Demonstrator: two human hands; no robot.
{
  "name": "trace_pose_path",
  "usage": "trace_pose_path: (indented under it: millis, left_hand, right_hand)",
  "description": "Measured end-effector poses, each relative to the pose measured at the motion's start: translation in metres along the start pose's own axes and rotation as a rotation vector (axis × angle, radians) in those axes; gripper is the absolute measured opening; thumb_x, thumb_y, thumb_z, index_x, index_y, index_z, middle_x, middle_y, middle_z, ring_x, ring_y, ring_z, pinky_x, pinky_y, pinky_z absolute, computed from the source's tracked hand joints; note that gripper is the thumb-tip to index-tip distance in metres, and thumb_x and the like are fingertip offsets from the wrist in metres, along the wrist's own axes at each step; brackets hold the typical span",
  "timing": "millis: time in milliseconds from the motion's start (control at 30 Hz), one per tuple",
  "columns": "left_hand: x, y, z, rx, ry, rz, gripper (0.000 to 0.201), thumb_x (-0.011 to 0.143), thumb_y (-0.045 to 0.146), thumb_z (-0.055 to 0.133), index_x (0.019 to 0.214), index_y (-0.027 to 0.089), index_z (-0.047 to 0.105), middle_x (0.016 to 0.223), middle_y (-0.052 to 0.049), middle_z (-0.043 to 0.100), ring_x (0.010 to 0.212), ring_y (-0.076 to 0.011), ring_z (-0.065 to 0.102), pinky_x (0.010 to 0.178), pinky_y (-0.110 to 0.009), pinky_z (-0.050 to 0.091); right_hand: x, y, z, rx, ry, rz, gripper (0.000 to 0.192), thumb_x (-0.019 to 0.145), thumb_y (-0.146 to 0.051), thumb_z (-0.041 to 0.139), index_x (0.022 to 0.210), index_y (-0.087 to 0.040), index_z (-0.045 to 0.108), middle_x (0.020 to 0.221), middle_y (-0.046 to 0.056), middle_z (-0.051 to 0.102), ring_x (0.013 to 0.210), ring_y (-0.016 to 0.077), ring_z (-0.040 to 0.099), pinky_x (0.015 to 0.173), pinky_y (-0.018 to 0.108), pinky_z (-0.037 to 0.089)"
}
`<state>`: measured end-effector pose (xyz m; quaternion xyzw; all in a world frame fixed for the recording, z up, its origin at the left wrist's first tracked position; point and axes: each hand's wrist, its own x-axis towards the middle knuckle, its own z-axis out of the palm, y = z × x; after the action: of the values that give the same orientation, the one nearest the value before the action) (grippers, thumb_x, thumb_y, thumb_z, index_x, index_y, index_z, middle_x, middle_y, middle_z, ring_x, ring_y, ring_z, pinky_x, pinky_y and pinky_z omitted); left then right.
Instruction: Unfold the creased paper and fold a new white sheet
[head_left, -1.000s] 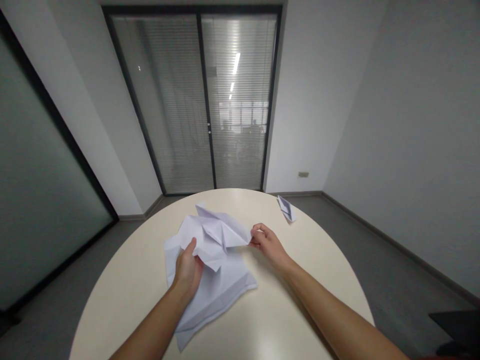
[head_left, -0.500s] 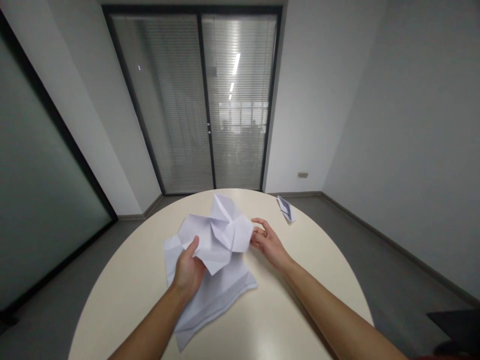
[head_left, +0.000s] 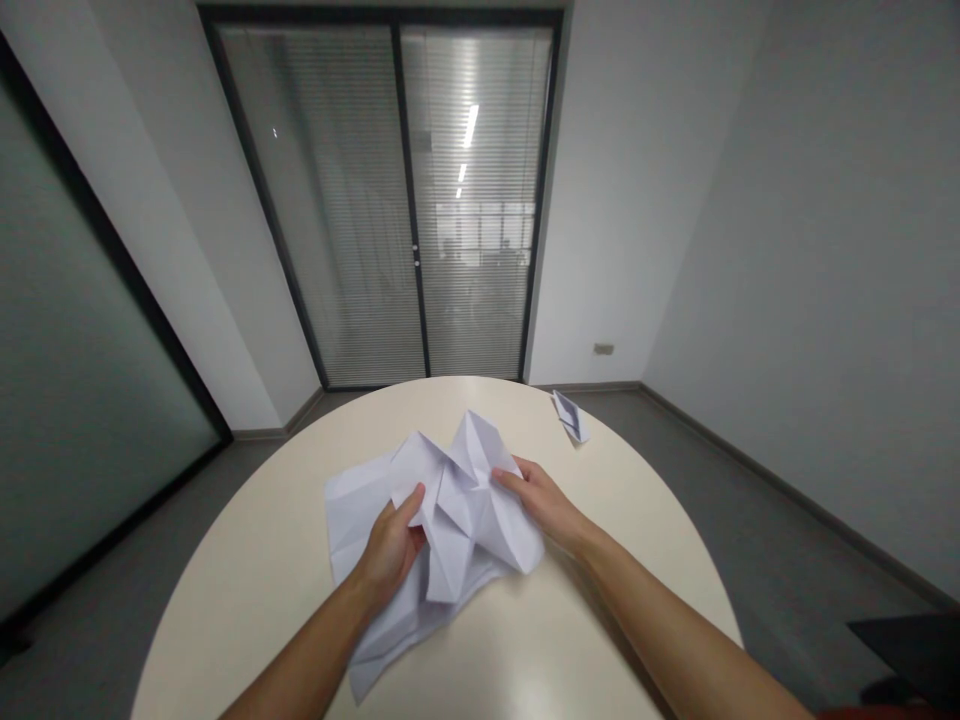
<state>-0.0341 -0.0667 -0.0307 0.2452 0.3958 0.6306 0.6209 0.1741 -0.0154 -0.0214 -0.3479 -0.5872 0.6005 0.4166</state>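
A creased, folded sheet of white paper (head_left: 457, 505) is held up between both hands, its flaps standing out around a raised centre. My left hand (head_left: 390, 545) grips its left side, thumb on top and fingers underneath. On the opposite side my right hand (head_left: 544, 500) pinches it, with the thumb pressed near the centre and the other fingers behind. Beneath it, a larger creased paper sheet (head_left: 356, 505) lies on the table, partly covered by the held piece and my left hand.
The round cream table (head_left: 615, 560) spreads below. A small folded paper piece (head_left: 571, 418) lies near its far right edge. Beyond stand glass doors with blinds (head_left: 472, 300) and a wall outlet (head_left: 603, 349). A dark object (head_left: 911, 650) shows at lower right.
My right hand has closed on the paper's right side, where its fingers were loose at the edge before. The paper has turned and come nearer, and my left hand moved slightly right.
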Motion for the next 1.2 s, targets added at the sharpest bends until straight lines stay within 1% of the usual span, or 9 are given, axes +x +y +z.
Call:
trace_pose_path:
  millis: [100, 267, 433, 633, 733, 867, 967, 1100, 1200]
  left_hand:
    - [-0.007, 0.002, 0.007, -0.027, -0.007, -0.047, 0.038, 0.084, 0.019, 0.068, 0.122, 0.014, 0.065, 0.109, -0.015, 0.075, 0.102, -0.0323, 0.072, 0.092, -0.047, 0.058]
    - [-0.014, 0.007, 0.014, -0.043, -0.026, -0.164, 0.044, 0.084, 0.024, 0.067, 0.127, 0.014, 0.063, 0.101, -0.015, 0.077, 0.095, -0.0345, 0.074, 0.085, -0.049, 0.06]
    - [-0.015, 0.013, 0.013, -0.063, 0.003, -0.163, 0.039, 0.088, 0.021, 0.06, 0.126, 0.012, 0.064, 0.097, -0.014, 0.078, 0.093, -0.0326, 0.075, 0.087, -0.047, 0.06]
    - [-0.007, 0.036, 0.002, -0.075, 0.068, -0.085, 0.038, 0.088, 0.018, 0.06, 0.125, 0.011, 0.065, 0.098, -0.014, 0.078, 0.09, -0.0306, 0.076, 0.085, -0.045, 0.06]
    - [0.001, 0.057, -0.009, -0.027, 0.047, -0.109, 0.037, 0.086, 0.016, 0.06, 0.122, 0.01, 0.066, 0.098, -0.016, 0.077, 0.087, -0.0301, 0.076, 0.083, -0.043, 0.061]
    - [0.012, 0.084, -0.033, 0.28, -0.018, -0.131, 0.035, 0.08, 0.018, 0.07, 0.114, 0.008, 0.069, 0.097, -0.018, 0.077, 0.084, -0.0309, 0.076, 0.077, -0.041, 0.061]
    - [0.02, 0.104, -0.051, 0.568, -0.115, -0.096, 0.044, 0.074, 0.033, 0.08, 0.109, 0.009, 0.071, 0.101, -0.018, 0.076, 0.088, -0.0317, 0.074, 0.078, -0.039, 0.06]
    - [0.043, 0.139, -0.069, 1.05, -0.005, 0.017, 0.052, 0.065, 0.05, 0.079, 0.101, 0.013, 0.073, 0.095, -0.012, 0.078, 0.088, -0.0306, 0.073, 0.071, -0.033, 0.058]
    - [0.068, 0.168, -0.07, 1.33, -0.057, 0.009, 0.049, 0.06, 0.049, 0.077, 0.096, 0.016, 0.074, 0.091, -0.008, 0.078, 0.088, -0.0309, 0.072, 0.066, -0.031, 0.056]
  right_hand:
    - [0.001, 0.004, 0.005, 0.091, 0.072, 0.089, 0.042, 0.076, -0.049, 0.074, 0.102, -0.017, 0.069, 0.09, 0.008, 0.075, 0.08, 0.0259, 0.07, 0.071, 0.035, 0.054]
    - [0.0, 0.002, 0.01, 0.23, 0.064, 0.08, 0.04, 0.078, -0.045, 0.075, 0.106, -0.018, 0.068, 0.099, 0.01, 0.076, 0.086, 0.0267, 0.072, 0.075, 0.036, 0.056]
    - [0.001, 0.002, 0.013, 0.232, 0.114, 0.082, 0.039, 0.079, -0.047, 0.074, 0.105, -0.019, 0.068, 0.099, 0.009, 0.076, 0.086, 0.0273, 0.072, 0.074, 0.036, 0.057]
    - [0.004, -0.007, -0.01, 0.16, 0.325, 0.044, 0.034, 0.081, -0.045, 0.071, 0.103, -0.019, 0.069, 0.101, 0.01, 0.076, 0.088, 0.0292, 0.072, 0.075, 0.039, 0.058]
    - [0.003, -0.011, -0.023, 0.179, 0.321, 0.065, 0.035, 0.082, -0.045, 0.072, 0.104, -0.018, 0.069, 0.103, 0.012, 0.076, 0.086, 0.0287, 0.072, 0.075, 0.039, 0.058]
    - [0.005, -0.02, -0.028, 0.094, 0.209, 0.031, 0.038, 0.083, -0.048, 0.071, 0.107, -0.018, 0.07, 0.1, 0.011, 0.076, 0.085, 0.028, 0.072, 0.072, 0.038, 0.058]
    - [0.01, -0.03, -0.023, 0.009, 0.203, -0.019, 0.038, 0.083, -0.047, 0.071, 0.107, -0.019, 0.07, 0.097, 0.009, 0.077, 0.083, 0.0256, 0.072, 0.071, 0.035, 0.058]
    - [0.009, -0.037, -0.003, -0.028, 0.073, 0.068, 0.034, 0.084, -0.041, 0.07, 0.106, -0.015, 0.069, 0.097, 0.009, 0.076, 0.083, 0.0218, 0.071, 0.069, 0.03, 0.056]
    - [-0.001, -0.028, 0.022, -0.086, 0.008, 0.177, 0.026, 0.087, -0.038, 0.064, 0.095, -0.013, 0.069, 0.08, 0.006, 0.075, 0.064, 0.0166, 0.067, 0.054, 0.025, 0.052]
